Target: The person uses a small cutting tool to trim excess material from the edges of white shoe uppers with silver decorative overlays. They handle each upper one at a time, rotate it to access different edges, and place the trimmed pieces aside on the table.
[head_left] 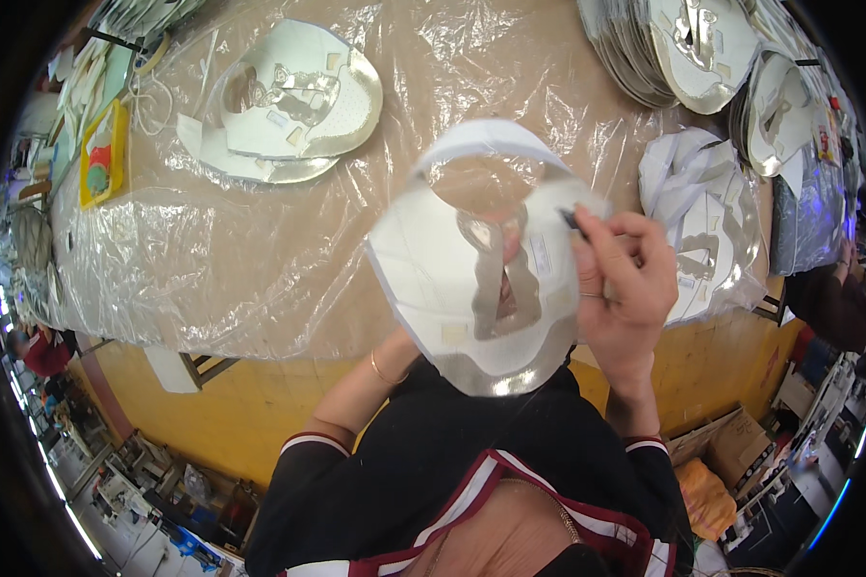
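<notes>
A white and silvery-gold shoe upper [423, 260] is held up in front of me, its rounded toe end toward my body. My left hand [506, 303] is behind it; fingers show through the slots in its middle, and the rest of that hand is hidden. On the upper's right side, my right hand [630, 279] pinches a small dark pointed tool [572, 220], whose exact kind I cannot make out. Its tip lies over the white panel near the collar opening; whether it touches I cannot tell.
A plastic-covered table [250, 269] spreads out ahead. Shoe uppers [298, 101] lie at the left back, stacked uppers [645, 48] at the right back, and more uppers [707, 240] by my right hand. A yellow tray [115, 154] sits at the left edge. Cardboard boxes [731, 447] stand below right.
</notes>
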The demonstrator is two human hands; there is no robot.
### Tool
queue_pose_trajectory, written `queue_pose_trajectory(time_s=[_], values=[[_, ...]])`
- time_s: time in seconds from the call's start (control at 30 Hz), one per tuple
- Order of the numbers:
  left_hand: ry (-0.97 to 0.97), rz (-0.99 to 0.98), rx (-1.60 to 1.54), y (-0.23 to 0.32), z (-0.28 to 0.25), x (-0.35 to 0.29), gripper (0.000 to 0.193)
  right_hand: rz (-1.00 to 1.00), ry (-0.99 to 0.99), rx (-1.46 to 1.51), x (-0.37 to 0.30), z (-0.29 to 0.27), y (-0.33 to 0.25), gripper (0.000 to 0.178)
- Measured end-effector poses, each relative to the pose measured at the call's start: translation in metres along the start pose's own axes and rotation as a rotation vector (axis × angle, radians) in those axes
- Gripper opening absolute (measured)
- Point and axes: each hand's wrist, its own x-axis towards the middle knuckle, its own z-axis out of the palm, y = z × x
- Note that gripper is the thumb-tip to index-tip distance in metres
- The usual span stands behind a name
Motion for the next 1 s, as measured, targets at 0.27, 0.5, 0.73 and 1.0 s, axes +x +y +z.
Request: queue_pose_trajectory(time_s=[0.27, 0.5, 0.73, 1.0], values=[[-0.152, 0.284, -0.648, -0.009, -0.006, 0.019, 0.038, 0.539, 0.002, 0.787, -0.007, 0.001, 0.004, 0.033], [-0.268, 0.327, -0.501, 0.009, 0.002, 0.021, 0.061, 0.574, 0.151, 1.002, -0.022, 0.02, 0.033, 0.023], [-0.037, 0.343, 0.025, 0.021, 0.007, -0.009, 0.045, 0.484, 0.16, 1.166, -0.032, 0.028, 0.054, 0.035], [-0.07, 0.389, 0.037, 0.031, 0.021, -0.018, 0.035, 0.652, -0.169, 1.716, -0.039, 0.07, 0.042, 0.048]])
